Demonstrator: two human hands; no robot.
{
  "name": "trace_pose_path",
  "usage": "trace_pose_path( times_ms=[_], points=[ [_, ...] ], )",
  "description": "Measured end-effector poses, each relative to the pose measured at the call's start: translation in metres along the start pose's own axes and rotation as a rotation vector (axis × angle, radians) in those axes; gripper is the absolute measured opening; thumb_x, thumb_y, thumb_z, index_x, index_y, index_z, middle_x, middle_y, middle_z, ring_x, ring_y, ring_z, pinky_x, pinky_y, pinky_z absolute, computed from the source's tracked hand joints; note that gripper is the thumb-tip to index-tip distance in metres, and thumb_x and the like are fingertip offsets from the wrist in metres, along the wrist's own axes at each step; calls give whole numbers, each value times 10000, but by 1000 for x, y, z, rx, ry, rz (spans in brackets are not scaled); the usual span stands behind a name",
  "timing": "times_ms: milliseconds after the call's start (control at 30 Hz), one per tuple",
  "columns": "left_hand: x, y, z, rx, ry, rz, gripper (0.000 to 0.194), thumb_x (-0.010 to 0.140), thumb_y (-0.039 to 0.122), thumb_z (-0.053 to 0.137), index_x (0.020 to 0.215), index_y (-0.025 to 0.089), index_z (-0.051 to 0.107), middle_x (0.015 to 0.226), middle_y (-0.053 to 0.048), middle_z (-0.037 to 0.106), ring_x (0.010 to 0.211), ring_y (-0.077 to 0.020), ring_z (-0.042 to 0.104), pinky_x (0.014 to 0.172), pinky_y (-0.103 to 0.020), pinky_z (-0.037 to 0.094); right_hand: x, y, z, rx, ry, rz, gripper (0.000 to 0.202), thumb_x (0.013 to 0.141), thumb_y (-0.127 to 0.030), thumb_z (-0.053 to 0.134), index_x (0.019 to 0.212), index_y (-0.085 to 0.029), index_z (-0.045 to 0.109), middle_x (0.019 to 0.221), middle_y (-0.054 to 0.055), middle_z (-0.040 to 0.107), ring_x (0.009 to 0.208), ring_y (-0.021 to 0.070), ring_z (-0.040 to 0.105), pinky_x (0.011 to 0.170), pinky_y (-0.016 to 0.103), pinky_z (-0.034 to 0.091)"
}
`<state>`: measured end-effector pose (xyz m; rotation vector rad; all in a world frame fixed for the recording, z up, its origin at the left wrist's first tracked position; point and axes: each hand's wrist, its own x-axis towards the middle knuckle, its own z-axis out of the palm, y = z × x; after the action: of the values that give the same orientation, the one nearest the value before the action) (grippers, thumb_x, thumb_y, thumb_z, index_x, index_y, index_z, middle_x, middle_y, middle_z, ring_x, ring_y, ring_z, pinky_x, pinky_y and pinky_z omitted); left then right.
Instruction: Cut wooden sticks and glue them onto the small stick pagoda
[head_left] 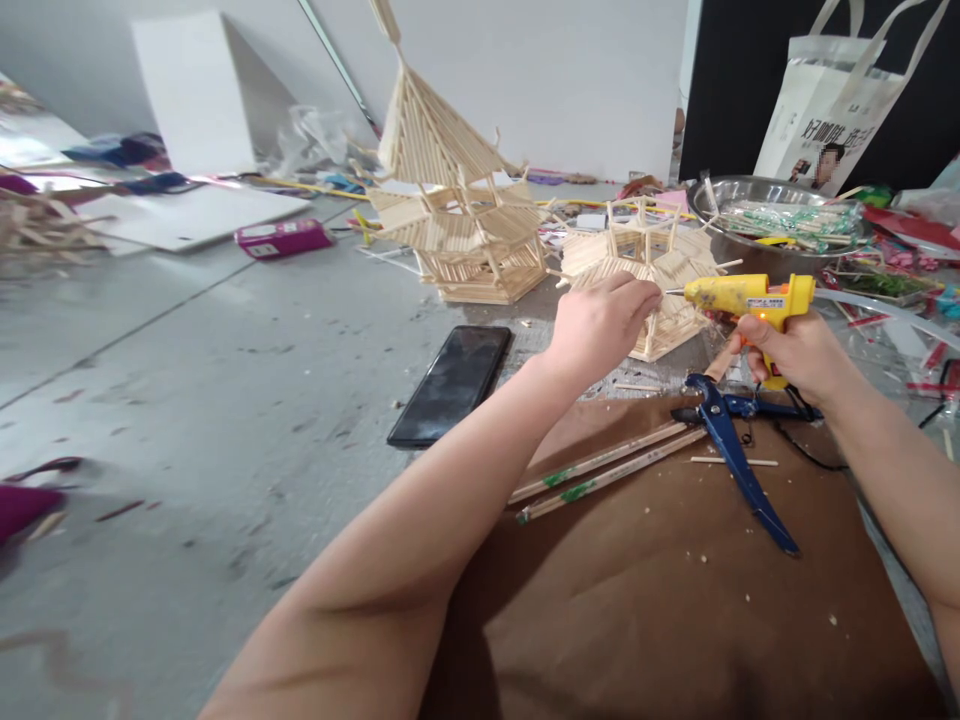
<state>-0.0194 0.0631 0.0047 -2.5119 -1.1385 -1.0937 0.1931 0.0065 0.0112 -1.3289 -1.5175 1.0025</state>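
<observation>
Clamping glue gun (739, 293) w/ R hand (799, 355), L hand (604, 315) nr stick model (682, 268) edge (grip unclear), open floor (225, 420) by phone (454, 385).

The glue gun (739, 293) was yellow, its barrel smudged grey; it lay nearly level in the right hand (795, 350), an orange light glowing on its body beside a white label; its nozzle pointed at the fingertips of the left hand (604, 318), and a translucent rod (862, 300) ran out behind; the stick model (637, 262) stood upright on the floor, many-sided, of pale wooden sticks, its sloping panels laid close, an open frame of uprights above, ends jutting at the corners; the left hand hid part of its front, so I couldn't tell whether they touched.
</observation>
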Motion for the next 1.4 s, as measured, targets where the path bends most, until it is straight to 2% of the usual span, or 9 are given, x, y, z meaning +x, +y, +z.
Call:
trace_pose_path(
  times_ms=[567,700,767,867,967,1067,1233,1300,1400],
  points=[
    [2,1,0,25,-18,9,292,865,279,399,851,174,672,780,-54,666,712,-149,598,556,-242,391,-2,-3,-5,38,33,-38,334,707,-539,597,735,-212,535,686,16,621,363,59,437,360,255,369],
    [2,1,0,10,-19,1,292,864,279,401,862,177,674,795,-56,670,725,-153,603,561,-245,396,-3,-12,-17,69,194,-92,327,736,-489,590,802,-172,552,798,68,643,405,60,476,386,256,361],
    [2,1,0,0,-27,-3,291,863,279,401,869,177,673,799,-59,671,729,-154,603,568,-248,401,-1,-14,-29,104,318,-77,324,736,-478,594,805,-163,553,752,65,622,424,68,495,395,255,361],
    [3,0,0,-12,-32,-13,286,859,274,404,860,176,673,795,-60,668,724,-153,598,572,-250,404,6,-7,-53,169,514,17,291,716,-453,621,743,-178,528,570,-8,508,428,80,495,433,267,385],
    [3,0,1,-17,-34,-24,275,851,274,411,849,181,670,789,-55,664,708,-146,587,570,-247,403,16,12,-77,170,613,181,308,704,-484,609,733,-193,514,544,-34,470,396,71,474,453,284,385],
    [3,0,1,-22,-39,-29,275,848,271,408,848,181,668,787,-55,662,702,-145,581,571,-248,400,21,38,-93,86,647,370,348,677,-518,613,728,-188,516,569,-8,514,393,75,465,468,295,390],
    [4,0,1,-19,-40,-39,272,847,269,409,852,182,667,789,-54,661,708,-147,581,567,-249,393,24,65,-96,-139,433,486,406,718,-606,499,764,-202,499,723,71,594,528,117,545,552,284,425],
    [4,0,1,-23,-38,-44,272,848,269,407,847,184,665,784,-53,659,706,-147,580,566,-250,394,25,67,-94,-404,432,520,454,715,-621,485,751,-172,535,842,166,619,726,203,607,619,307,425],
    [4,0,1,-34,-36,-39,276,851,274,400,840,187,662,776,-50,656,702,-143,575,563,-249,390,26,65,-92,-899,425,613,595,754,-639,390,833,-98,625,1022,295,587,1010,349,549,723,386,391]
  ],
)
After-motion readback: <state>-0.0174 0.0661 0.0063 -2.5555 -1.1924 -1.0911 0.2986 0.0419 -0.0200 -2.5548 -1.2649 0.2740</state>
